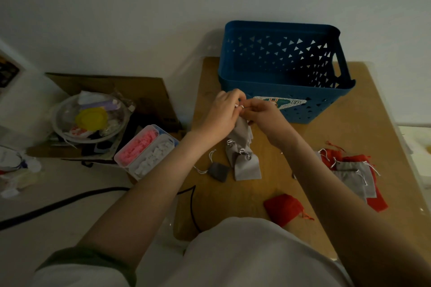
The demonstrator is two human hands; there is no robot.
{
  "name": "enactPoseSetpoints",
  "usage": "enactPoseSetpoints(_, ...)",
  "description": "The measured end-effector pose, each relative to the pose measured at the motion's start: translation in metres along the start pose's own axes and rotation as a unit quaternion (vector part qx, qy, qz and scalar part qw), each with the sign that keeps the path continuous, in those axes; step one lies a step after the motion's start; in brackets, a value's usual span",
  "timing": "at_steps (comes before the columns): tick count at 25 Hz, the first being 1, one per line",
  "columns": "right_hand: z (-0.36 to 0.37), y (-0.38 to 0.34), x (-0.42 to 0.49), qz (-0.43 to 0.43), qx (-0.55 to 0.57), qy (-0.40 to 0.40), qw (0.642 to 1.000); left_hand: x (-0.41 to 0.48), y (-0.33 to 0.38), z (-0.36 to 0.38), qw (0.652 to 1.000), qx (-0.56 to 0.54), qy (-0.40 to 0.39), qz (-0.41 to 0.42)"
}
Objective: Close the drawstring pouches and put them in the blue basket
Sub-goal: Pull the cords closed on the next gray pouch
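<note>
Plastic, clear and round, a shallow bowl point(89, 119) sits far left off the table, holding a yellow lid and crumpled scraps. Just right of it is an oblong lidded box point(145, 149) with two compartments, one full of frilly pink pieces and one of small white blocks. A smooth black cable point(70, 200) runs across the pale floor below it.

On the tan wooden table point(256, 198) lies a small, square dark grey pouch point(218, 171) with thin white cords. Beside it, two grey pouches point(245, 164) of soft matte cloth overlap, their gathered mouths pointing away from me.

My left hand point(221, 114) reaches in from lower left, fingers curled and fingertips pinching the shiny silver cord at the mouth of the grey pouch point(240, 131). This pouch hangs limp between my hands, raised above the table, its long axis sloping from the mouth at my fingertips, nearest the basket, down towards me. My right hand point(263, 113) meets the left, fingers bent and pinching the same mouth.

Touching distance behind stands the blue basket point(279, 91), rigid, rectangular, pierced with small triangles.

Further right lie a flat red pouch point(283, 208) and a loose heap of red and grey pouches point(349, 170)
</note>
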State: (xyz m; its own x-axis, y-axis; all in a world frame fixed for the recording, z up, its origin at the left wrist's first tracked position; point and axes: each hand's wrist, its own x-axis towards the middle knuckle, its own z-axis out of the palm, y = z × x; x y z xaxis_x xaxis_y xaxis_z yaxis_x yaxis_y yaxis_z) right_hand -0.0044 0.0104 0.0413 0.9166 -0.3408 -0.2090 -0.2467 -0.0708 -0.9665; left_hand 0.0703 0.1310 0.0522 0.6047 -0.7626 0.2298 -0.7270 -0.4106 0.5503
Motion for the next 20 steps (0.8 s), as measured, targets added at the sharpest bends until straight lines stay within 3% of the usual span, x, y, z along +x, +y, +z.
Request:
enactPoseSetpoints(4,-0.005,-0.005,0.0,0.01,0.065,-0.02,0.998,-0.003,0.003,0.001,0.997,0.041,0.037,0.057)
enactPoseSetpoints(10,-0.013,-0.004,0.001,0.054,0.161,-0.04,0.985,-0.008,0.006,0.004,0.993,0.04,0.085,0.067)
enactPoseSetpoints(14,-0.02,0.0,0.0,0.093,0.214,-0.086,0.969,-0.011,0.005,0.004,0.992,0.031,0.087,0.081)
enactPoseSetpoints(20,-0.027,0.013,0.002,0.082,0.288,-0.124,0.946,-0.01,0.004,0.0,0.995,-0.036,0.065,0.07)
